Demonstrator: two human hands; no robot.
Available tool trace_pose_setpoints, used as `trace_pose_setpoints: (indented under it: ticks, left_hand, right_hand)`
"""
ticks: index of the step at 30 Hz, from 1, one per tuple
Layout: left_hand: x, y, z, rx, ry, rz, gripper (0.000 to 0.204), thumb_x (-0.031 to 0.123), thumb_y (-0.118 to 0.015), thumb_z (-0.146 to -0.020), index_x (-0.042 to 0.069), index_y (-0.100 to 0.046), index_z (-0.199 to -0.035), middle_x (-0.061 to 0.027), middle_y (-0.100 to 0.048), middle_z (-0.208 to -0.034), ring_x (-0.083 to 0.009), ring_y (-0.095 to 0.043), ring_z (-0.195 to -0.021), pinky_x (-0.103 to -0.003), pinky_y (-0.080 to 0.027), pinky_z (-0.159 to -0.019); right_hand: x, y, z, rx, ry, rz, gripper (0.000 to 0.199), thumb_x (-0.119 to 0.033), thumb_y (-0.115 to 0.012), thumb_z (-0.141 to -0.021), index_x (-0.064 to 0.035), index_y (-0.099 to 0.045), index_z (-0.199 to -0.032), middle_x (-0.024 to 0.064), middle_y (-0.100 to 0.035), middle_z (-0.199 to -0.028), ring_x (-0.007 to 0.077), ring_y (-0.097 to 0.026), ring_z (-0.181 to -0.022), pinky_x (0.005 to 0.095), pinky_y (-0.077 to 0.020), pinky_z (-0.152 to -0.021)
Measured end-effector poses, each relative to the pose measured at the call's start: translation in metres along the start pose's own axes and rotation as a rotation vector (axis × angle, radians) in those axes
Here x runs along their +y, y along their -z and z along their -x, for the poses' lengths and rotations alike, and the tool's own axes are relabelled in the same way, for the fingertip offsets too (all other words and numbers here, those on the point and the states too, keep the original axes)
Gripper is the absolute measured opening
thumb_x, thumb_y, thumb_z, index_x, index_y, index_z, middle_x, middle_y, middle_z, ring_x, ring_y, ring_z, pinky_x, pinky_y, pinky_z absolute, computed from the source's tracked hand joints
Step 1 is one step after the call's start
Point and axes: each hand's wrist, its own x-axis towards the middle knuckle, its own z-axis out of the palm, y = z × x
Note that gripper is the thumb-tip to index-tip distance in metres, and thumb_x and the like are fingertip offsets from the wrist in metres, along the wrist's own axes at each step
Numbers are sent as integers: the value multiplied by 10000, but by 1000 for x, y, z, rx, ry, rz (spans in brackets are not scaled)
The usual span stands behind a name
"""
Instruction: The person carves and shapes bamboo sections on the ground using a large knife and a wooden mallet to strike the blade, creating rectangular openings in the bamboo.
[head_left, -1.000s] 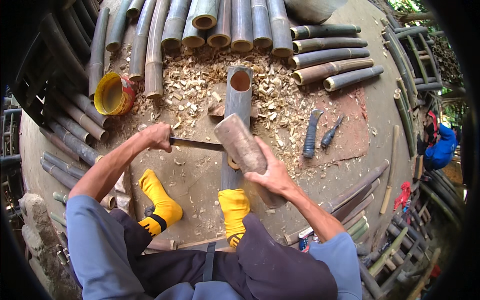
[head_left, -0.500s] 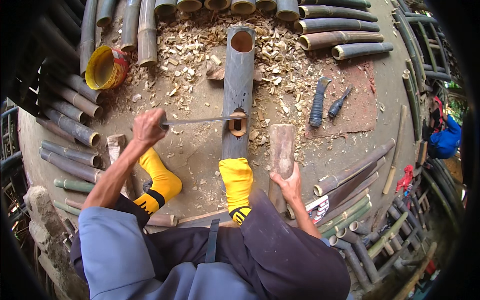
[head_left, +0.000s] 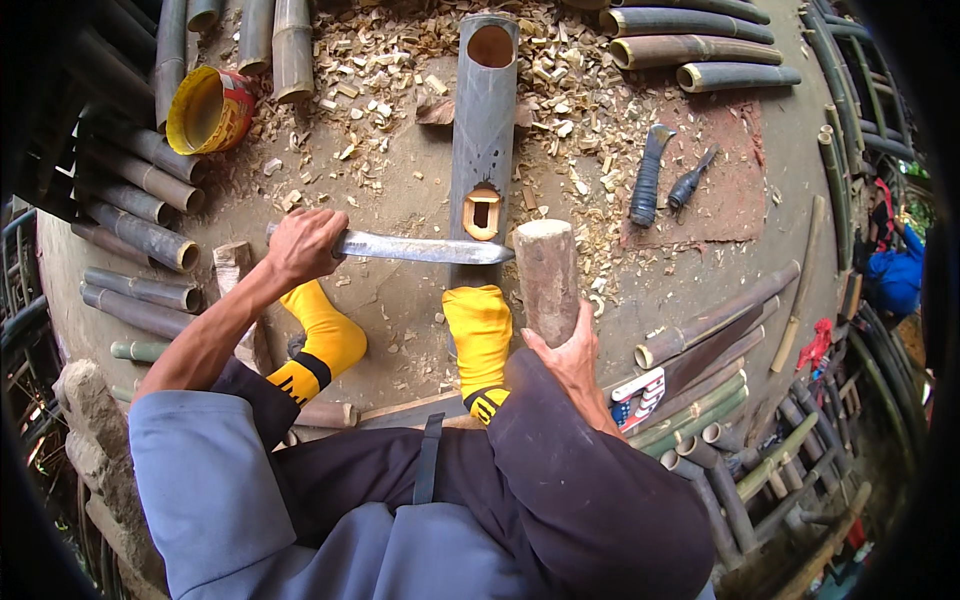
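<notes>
Gripping a long steel blade (head_left: 425, 247) across the grey-green bamboo pole (head_left: 483, 120) just below its square-cut hole (head_left: 481, 211), the left hand (head_left: 302, 243) stays closed; the right hand (head_left: 566, 355) clasps a stout wooden mallet (head_left: 545, 278); a glancing blow could drive the blade toward the yellow-socked foot (head_left: 481, 335).

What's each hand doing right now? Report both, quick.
Left hand: closed around the handle of the long knife.
Right hand: closed around the wooden mallet, held upright.
</notes>
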Motion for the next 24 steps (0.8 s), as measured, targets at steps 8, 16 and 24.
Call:
trace_pose_setpoints:
  ticks: [8,16,24]
  left_hand:
    - [-3,-4,4,-28,47,33,222,129,-628,-636,82,-460,-774,-83,-529,-663,-278,-567,-629,-390,-463,-574]
    - [-9,1,-6,-210,88,48,203,90,-605,-646,59,-462,-786,-118,-560,-685,-349,-579,-641,-444,-456,-547]
    - [-17,8,-24,-372,74,-3,231,72,-613,-628,44,-463,-802,-151,-570,-694,-372,-583,-672,-461,-446,-562]
  right_hand:
    - [6,-3,-6,-4,72,16,786,-234,-761,-660,34,-342,-1269,255,-589,-1027,353,-620,-932,399,-500,-791]
    - [14,3,-15,-40,144,79,785,-249,-766,-653,34,-354,-1257,269,-572,-1062,399,-609,-921,418,-507,-777]
    - [12,26,-65,-365,857,530,812,-343,-760,-568,-19,-430,-1235,202,-562,-970,340,-603,-807,420,-530,-689]
